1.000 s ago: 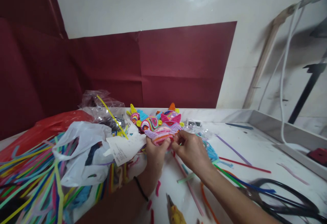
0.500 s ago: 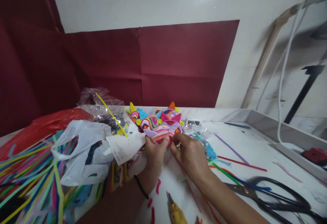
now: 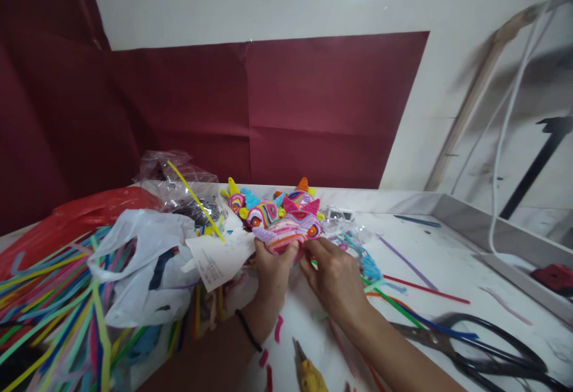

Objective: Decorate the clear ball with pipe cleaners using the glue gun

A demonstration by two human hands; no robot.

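My left hand [image 3: 271,273] grips the lower edge of a pink striped pipe-cleaner figure [image 3: 290,228] with pointed ears, held just above the white table [image 3: 447,261]. My right hand [image 3: 332,274] is beside it, fingertips pressed to the figure's lower right side. Behind the held figure stand other colourful pipe-cleaner figures [image 3: 262,212]. A black band circles my left wrist.
Left: a heap of coloured pipe cleaners [image 3: 49,314], a white plastic bag [image 3: 143,267], a red bag [image 3: 89,213], a clear bag [image 3: 179,183], a paper slip [image 3: 219,261]. Right: black scissors [image 3: 483,344], loose pipe cleaners [image 3: 421,287]. A yellow glue gun tip [image 3: 308,374] is near me. A raised ledge [image 3: 501,237] runs along the right.
My right hand has shifted slightly down and left along the figure's lower edge. The left hand keeps its hold. The view has drifted a little.
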